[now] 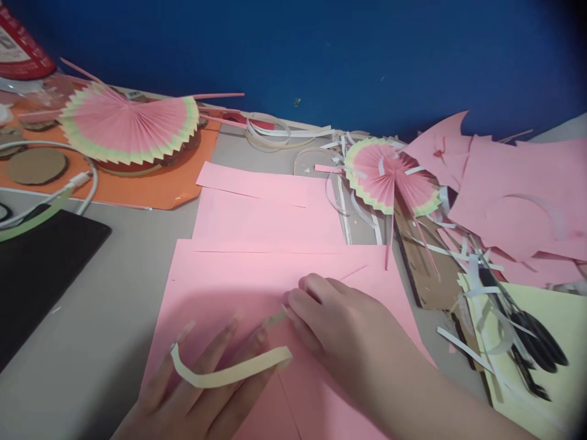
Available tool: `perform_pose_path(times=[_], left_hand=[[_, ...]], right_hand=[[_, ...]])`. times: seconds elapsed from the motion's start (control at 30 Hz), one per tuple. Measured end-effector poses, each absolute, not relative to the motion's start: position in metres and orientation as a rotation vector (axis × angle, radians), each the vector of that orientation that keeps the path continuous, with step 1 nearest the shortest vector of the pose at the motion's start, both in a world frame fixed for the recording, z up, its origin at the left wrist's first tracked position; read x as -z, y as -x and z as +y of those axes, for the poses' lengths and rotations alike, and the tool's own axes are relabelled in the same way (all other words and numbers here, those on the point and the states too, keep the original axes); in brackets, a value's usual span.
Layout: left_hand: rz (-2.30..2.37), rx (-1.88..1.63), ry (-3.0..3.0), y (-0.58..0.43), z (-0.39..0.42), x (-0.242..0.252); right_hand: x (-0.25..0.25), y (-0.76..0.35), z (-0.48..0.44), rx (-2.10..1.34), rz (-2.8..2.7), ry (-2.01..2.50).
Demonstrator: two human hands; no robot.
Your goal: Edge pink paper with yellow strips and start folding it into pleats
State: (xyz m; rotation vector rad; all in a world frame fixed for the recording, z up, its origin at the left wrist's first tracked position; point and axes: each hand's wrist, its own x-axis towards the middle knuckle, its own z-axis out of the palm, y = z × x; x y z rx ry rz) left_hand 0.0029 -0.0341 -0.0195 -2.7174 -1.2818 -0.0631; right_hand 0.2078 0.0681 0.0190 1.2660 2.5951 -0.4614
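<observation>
My left hand [206, 385] lies with its fingers spread over a large pink paper sheet [229, 269]. A pale yellow-green paper strip [238, 373] curls loosely across the backs of those fingers. My right hand [330, 318] is closed, its fingertips low over the pink sheet. A short pale green length of strip shows between these fingertips and my left index finger, and my right fingers appear to pinch it. Their exact hold is partly hidden. Behind the large sheet lie another pink sheet [266, 220] and a narrow pink piece [252, 186].
Pleated pink paper fans with yellow-green edges, one left [132, 125] and one right [380, 174], lie farther back. Scissors [532, 330] rest on yellow paper [559, 391] at right, among scraps and cardboard [426, 269]. A black flat object [46, 275] lies left, near orange paper [178, 183]. A blue panel [321, 61] stands behind.
</observation>
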Motion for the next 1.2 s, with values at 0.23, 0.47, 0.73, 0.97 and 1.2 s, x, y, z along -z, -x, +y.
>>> perform_pose_path(times=[0.23, 0.47, 0.73, 0.97, 1.2], left_hand=[[-1.37, 0.14, 2.864, -0.007, -0.029, 0.012], [-1.335, 0.089, 2.945, -0.009, -0.021, -0.001], [-1.519, 0.155, 3.029, -0.011, -0.022, -0.004], [-1.564, 0.257, 2.983, -0.014, -0.028, -0.001], [-1.513, 0.224, 2.963, -0.013, -0.026, -0.007]], right_hand=[[-0.027, -0.201, 0.067, 0.331, 2.607, -1.265], [-0.038, -0.212, 0.079, 0.431, 2.704, -1.073], [-0.076, -0.192, 0.087, 0.37, 2.362, -1.048], [-0.082, -0.203, 0.102, 0.406, 2.308, -1.094], [-0.046, -0.234, 0.077, 0.805, 2.532, -1.587]])
